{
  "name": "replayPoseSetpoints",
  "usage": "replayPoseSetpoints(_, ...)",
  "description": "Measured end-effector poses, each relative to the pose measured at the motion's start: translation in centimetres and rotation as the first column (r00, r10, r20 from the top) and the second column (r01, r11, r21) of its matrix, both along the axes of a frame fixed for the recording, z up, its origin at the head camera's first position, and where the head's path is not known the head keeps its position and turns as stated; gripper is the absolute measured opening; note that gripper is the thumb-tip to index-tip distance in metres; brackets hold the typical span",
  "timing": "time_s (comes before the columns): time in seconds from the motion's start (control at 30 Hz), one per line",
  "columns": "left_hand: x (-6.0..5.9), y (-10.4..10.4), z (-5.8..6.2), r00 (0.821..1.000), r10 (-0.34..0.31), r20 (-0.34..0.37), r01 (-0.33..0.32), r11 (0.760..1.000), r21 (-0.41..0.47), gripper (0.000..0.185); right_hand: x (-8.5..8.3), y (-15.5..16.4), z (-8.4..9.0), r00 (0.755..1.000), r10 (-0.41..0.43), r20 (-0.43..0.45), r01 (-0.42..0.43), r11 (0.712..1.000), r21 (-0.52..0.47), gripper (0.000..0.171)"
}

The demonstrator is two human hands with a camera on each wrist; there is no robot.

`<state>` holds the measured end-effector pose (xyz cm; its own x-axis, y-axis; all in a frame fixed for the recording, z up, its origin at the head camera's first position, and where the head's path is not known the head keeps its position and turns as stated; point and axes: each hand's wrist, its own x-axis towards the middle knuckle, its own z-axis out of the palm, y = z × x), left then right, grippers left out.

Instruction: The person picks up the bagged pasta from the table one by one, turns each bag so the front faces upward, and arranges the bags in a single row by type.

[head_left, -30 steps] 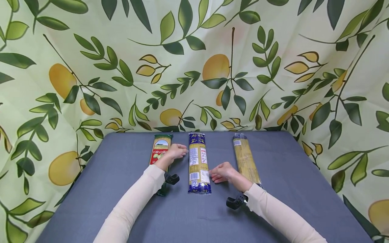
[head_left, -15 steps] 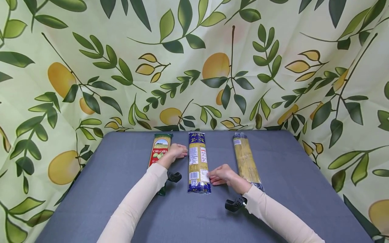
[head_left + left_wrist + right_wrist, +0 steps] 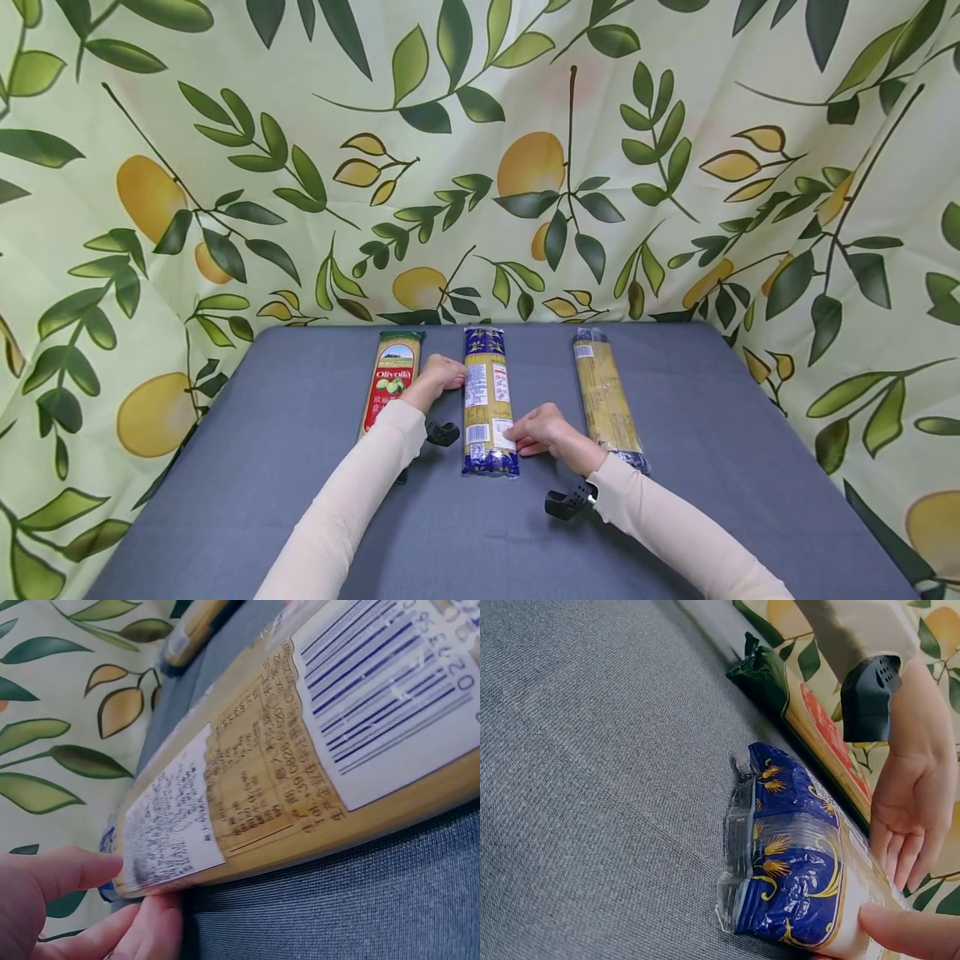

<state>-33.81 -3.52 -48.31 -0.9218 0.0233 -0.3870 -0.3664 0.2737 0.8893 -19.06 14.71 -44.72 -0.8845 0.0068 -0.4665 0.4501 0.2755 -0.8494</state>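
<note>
Long blue-and-yellow plastic pasta pack [image 3: 489, 396] lies central on the grey cloth-covered table [image 3: 472, 542]. Left hand [image 3: 442, 372] pinches its left edge, right hand [image 3: 544, 428] its right edge, lower down; opposed grips presumably steady it.

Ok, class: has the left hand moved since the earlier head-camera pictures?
Yes, rightward: judged against the Olivoilà packet, whose red label now shows more, the left hand has shifted slightly towards the blue-ended pasta packet.

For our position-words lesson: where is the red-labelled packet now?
In the head view, the red-labelled packet lies left of the blue-ended middle packet, partly hidden behind the left sleeve.
</note>
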Motion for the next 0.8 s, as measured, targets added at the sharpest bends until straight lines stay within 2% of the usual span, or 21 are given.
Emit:
replayPoseSetpoints(0.03, -1.5, 0.0, -1.9, 1.000, 0.007, -0.007, -0.007, 1.000, -0.004, 0.018, 0.0, 0.0, 0.0, 1.000, -0.005, -0.003, 0.005, 1.000, 0.002, 0.016)
replayPoseSetpoints(0.1, -1.5, 0.1, -2.0, 1.000, 0.019, -0.019, -0.019, 1.000, -0.016, 0.018, -0.1, 0.0, 0.0, 1.000, -0.014, -0.004, 0.014, 1.000, 0.004, 0.015)
replayPoseSetpoints(0.13, -0.9, 0.5, -1.1, 0.999, 0.045, 0.005, -0.045, 0.997, -0.056, 0.021, -0.1, -0.1, -0.1, 1.000, -0.020, -0.005, 0.020, 1.000, 0.005, 0.015)
replayPoseSetpoints(0.2, 0.2, 0.7, 0.0, 0.999, 0.051, -0.005, -0.052, 0.997, -0.064, 0.021, -0.2, -0.2, -0.2, 1.000, -0.029, -0.003, 0.029, 1.000, 0.009, 0.014)
replayPoseSetpoints(0.27, 3.0, 1.1, 3.5, 0.999, 0.053, 0.003, -0.053, 0.995, -0.083, 0.029, -0.3, -0.2, -0.3, 0.999, -0.037, 0.001, 0.037, 0.999, 0.010, 0.015)
replayPoseSetpoints(0.43, 2.2, 1.2, 2.9, 1.000, 0.010, 0.015, -0.008, 0.995, -0.104, 0.027, -0.4, -0.3, -0.5, 0.999, -0.045, 0.004, 0.045, 0.999, 0.012, 0.016)
replayPoseSetpoints(0.53, -1.6, 0.7, -1.9, 0.999, -0.037, -0.001, 0.037, 0.997, -0.062, 0.022, -0.4, -0.2, -0.5, 0.999, -0.049, 0.006, 0.049, 0.999, 0.008, 0.016)
replayPoseSetpoints(0.6, -4.6, 0.4, -5.8, 0.998, -0.058, -0.013, 0.057, 0.998, -0.041, 0.023, -0.4, -0.2, -0.4, 0.999, -0.052, 0.006, 0.052, 0.999, 0.003, 0.016)
replayPoseSetpoints(0.67, -8.1, 0.2, -10.4, 0.998, -0.059, 0.010, 0.059, 0.998, -0.013, 0.025, -0.4, -0.3, -0.4, 0.998, -0.055, 0.005, 0.055, 0.998, 0.000, 0.017)
replayPoseSetpoints(0.73, -9.5, 0.1, -12.0, 0.997, -0.066, 0.035, 0.066, 0.998, 0.008, 0.027, -0.3, -0.3, -0.4, 0.998, -0.057, 0.001, 0.057, 0.998, -0.005, 0.018)
replayPoseSetpoints(0.8, -9.8, 0.0, -12.2, 0.997, -0.067, 0.050, 0.065, 0.997, 0.035, 0.027, -0.3, -0.4, -0.3, 0.998, -0.059, -0.003, 0.059, 0.998, -0.004, 0.017)
